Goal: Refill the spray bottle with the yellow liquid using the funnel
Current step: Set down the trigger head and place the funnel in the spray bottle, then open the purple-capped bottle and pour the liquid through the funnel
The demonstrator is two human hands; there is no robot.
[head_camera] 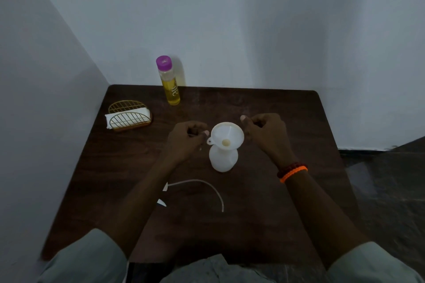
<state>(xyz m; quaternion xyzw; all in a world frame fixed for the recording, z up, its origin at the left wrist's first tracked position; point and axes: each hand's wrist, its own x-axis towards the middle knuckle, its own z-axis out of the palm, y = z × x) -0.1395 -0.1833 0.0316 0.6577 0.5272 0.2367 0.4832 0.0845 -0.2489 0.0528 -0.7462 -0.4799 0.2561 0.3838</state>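
Observation:
A white spray bottle [223, 159] stands uncapped in the middle of the dark wooden table [287, 110]. A white funnel [227, 136] sits in its neck, with a yellowish spot at the funnel's hole. My left hand [186, 139] hovers just left of the funnel with its fingers curled, its thumb tip beside the rim and tab. My right hand [264, 131] hovers just right of the funnel, also curled, with its thumb near the rim. Neither hand visibly holds anything. The clear bottle of yellow liquid [171, 88] with a purple cap [163, 62] stands closed at the table's back edge.
The spray head's thin white dip tube [202, 182] curves across the table in front of the spray bottle; the head itself is mostly hidden under my left forearm. A gold wire napkin holder [128, 117] with white napkins stands at the back left. Walls close in behind and left.

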